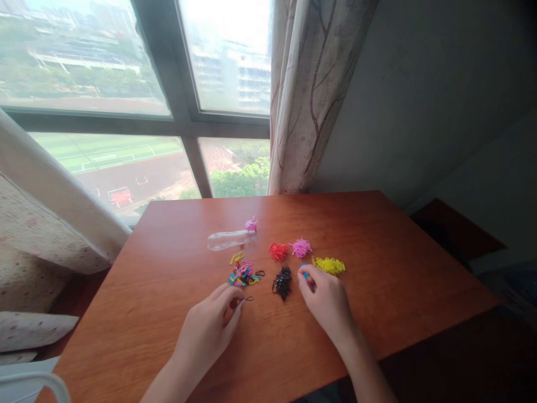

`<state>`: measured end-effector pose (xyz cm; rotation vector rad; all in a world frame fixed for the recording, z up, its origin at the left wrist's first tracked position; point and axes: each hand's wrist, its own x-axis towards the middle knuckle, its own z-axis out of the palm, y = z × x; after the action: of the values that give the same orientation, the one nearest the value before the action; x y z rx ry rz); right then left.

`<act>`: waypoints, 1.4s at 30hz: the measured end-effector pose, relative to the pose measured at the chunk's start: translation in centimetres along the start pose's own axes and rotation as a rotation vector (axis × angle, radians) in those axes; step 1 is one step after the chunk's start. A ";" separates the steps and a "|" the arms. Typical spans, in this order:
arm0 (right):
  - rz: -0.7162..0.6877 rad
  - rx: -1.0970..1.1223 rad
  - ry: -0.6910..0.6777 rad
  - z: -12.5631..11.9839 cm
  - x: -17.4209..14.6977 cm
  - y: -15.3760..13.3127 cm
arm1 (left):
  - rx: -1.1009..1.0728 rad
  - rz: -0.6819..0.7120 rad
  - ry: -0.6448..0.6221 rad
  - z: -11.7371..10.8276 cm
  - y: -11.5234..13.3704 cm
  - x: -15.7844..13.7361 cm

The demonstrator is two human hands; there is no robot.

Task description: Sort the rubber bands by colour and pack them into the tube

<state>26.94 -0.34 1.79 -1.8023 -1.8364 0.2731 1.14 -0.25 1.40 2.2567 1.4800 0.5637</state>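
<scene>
Most of the small bands appear to be parted by colour, though a mixed heap (242, 275) remains, so the work looks well along but unfinished. The left hand (213, 314) pinches a dark band (249, 299) between thumb and finger, its loop poking out to the right; the heap lies just beyond that hand's fingertips. The right hand (326, 296) has its fingers curled together over some blue bands (305, 275), largely hidden; whether it grips any cannot be told. Between the hands, slightly ahead, sits the black pile (282, 282). The red pile (277, 251) and pink pile (301, 247) lie ahead of the right hand and to its left, the yellow pile (329, 266) just beyond its knuckles. Farther ahead of the left hand, a clear container (229, 239) rests on the surface (146, 319).
</scene>
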 end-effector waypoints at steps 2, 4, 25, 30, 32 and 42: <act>-0.006 0.061 -0.026 0.8 -2.0 -0.2 | 0.006 0.029 -0.009 0.1 1.0 0.9; -0.016 0.100 -0.063 1.4 -3.5 -0.4 | 0.007 0.066 -0.025 0.3 2.0 2.0; -0.030 0.125 -0.065 2.7 -5.6 -0.8 | 0.184 0.176 -0.193 2.8 4.9 5.8; -0.047 0.126 -0.063 2.7 -5.5 -0.8 | 0.191 0.153 -0.174 2.3 4.9 5.6; -0.052 0.127 -0.060 2.7 -5.5 -0.7 | 0.175 0.135 -0.150 1.9 4.4 5.3; -0.069 0.182 -0.116 3.2 -5.2 -2.8 | 0.231 -0.093 0.016 -2.4 -1.8 3.5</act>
<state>22.72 -4.88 -0.67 -1.6260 -1.8825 0.5118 -0.20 3.86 2.93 2.3411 1.7265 0.4015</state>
